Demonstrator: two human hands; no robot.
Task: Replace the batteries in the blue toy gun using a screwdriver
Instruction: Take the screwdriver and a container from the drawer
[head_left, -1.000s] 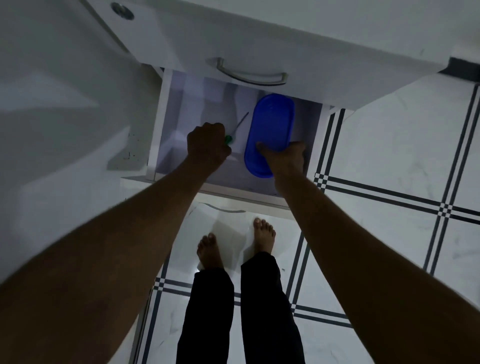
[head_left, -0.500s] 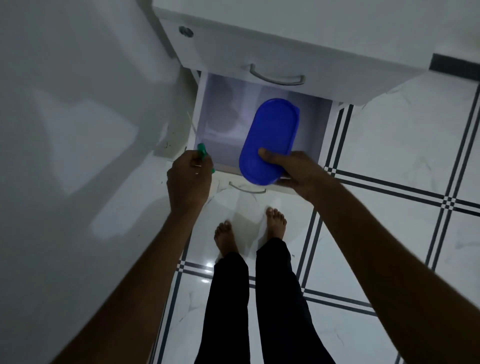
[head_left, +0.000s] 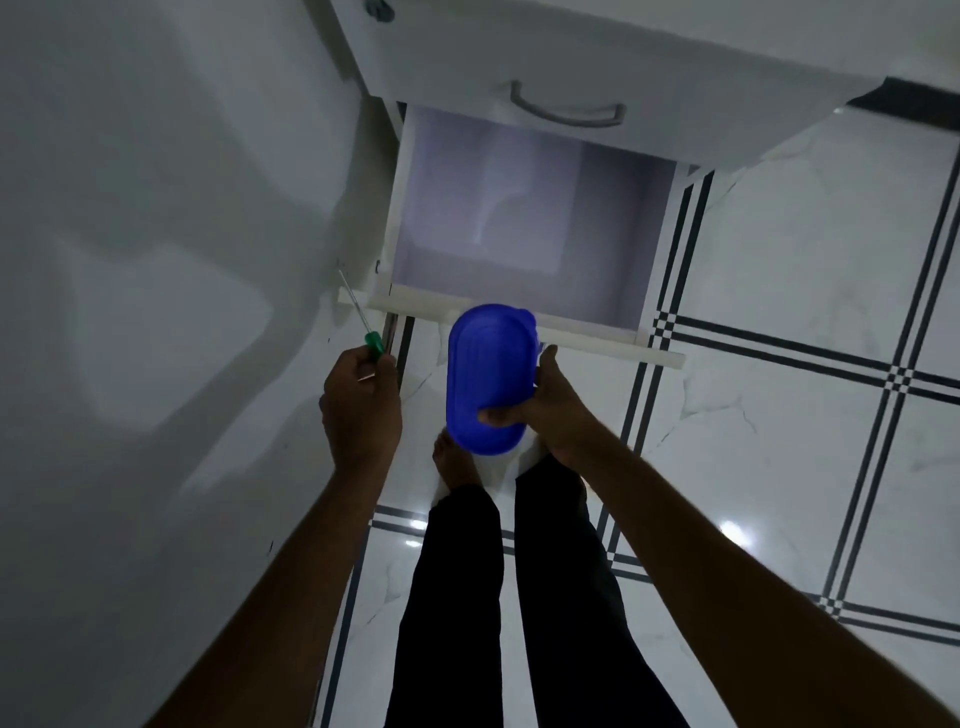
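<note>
My left hand (head_left: 361, 402) grips a green-handled screwdriver (head_left: 363, 325); its thin metal shaft points up and away toward the drawer's left corner. In my right hand (head_left: 545, 402) is a blue oval lidded plastic box (head_left: 488, 376), held by its near end in the air in front of the open drawer (head_left: 524, 218). The thumb lies across the lid. The blue toy gun is not in sight, and what the box contains is hidden.
The lower white drawer stands pulled out, its front rail (head_left: 597, 349) just beyond my hands. A shut drawer with a metal handle (head_left: 566, 111) is above it. A white cabinet side fills the left. My bare feet stand on white floor tiles with black lines (head_left: 779, 364).
Both hands have come out of the drawer and toward me. The blue box, which lay in the drawer, is now lifted clear of it. The screwdriver came out with my left hand.
</note>
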